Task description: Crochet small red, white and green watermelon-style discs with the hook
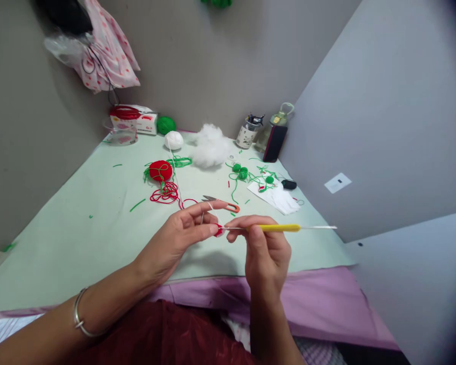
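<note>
My left hand (188,229) pinches a small red and white crochet piece (218,231) between thumb and fingers. White yarn (178,182) runs from the white yarn ball (174,140) up to the raised left index finger. A yellow-handled crochet hook (279,228) lies level in my right hand (265,244), its fingers closed round the handle. The hook's thin metal tip meets the crochet piece; whether it passes through a stitch is too small to tell. Just beyond my hands lie scissors (231,207) with orange handles.
Behind are a red yarn ball (160,171), white stuffing (211,147) and a green yarn ball (166,124). Small green crochet balls (242,173) and white paper (277,198) lie right. A pen jar (247,134), bottle (279,119) and phone (275,144) stand by the right wall.
</note>
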The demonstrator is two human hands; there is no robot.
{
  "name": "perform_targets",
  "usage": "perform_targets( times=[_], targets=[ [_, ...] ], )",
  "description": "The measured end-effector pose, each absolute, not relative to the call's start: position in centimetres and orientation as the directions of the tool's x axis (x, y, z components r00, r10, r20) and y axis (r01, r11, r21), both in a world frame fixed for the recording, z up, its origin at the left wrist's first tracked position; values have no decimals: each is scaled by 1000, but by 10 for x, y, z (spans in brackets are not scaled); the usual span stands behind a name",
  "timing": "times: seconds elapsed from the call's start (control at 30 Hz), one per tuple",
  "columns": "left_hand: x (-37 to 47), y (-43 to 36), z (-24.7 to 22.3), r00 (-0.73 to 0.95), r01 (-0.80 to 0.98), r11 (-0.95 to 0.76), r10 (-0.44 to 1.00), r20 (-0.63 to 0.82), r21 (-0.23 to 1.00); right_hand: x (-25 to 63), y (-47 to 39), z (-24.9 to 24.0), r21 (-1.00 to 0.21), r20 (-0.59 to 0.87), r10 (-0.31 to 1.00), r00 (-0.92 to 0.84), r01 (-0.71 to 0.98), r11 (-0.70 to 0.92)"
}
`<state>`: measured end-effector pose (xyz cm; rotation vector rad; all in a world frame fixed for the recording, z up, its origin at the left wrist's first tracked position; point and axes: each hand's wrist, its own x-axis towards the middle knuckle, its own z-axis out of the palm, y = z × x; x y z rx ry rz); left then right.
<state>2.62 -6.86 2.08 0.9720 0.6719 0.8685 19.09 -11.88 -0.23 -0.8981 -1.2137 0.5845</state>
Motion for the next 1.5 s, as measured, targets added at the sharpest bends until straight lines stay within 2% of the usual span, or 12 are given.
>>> perform_targets(
  times=[0.13,0.23,0.37,0.43,0.5,0.6,0.8,0.9,0.97,1.13,1.27,1.5],
  targets=[
    [26,-72,17,446,-300,174,895,-24,938,188,-126,-4,-629,756,636,156,445,638],
    [27,-76,14,420,-283,142,907,-10,948,186,-126,-10,-448,846,531,38,591,671],
    [30,-77,15,472,-363,292,876,-96,885,183,-125,-19,-277,893,450,-21,763,585],
    [31,-75,16,531,-401,442,826,-190,802,184,-124,-18,-363,874,483,54,733,576],
    [31,-72,18,564,-431,535,788,-246,727,185,-123,-13,-559,809,550,207,557,614],
    [31,-71,20,526,-446,472,825,-204,760,187,-119,-4,-740,672,666,323,267,617],
    [35,-76,17,480,-389,260,876,-47,884,179,-119,-8,-667,732,646,216,419,616],
    [37,-75,16,490,-405,328,866,-100,853,178,-120,-13,-494,836,530,145,620,610],
    [37,-72,16,545,-422,444,821,-170,791,182,-120,-14,-474,849,507,147,635,610],
    [34,-67,16,502,-428,413,848,-169,804,188,-115,-7,-780,625,700,345,239,578],
    [33,-70,15,523,-398,319,849,-73,860,186,-115,-6,-793,610,747,266,196,577],
    [28,-71,20,527,-341,377,835,-157,861,191,-113,-6,-870,461,829,318,-24,493]
  ],
)
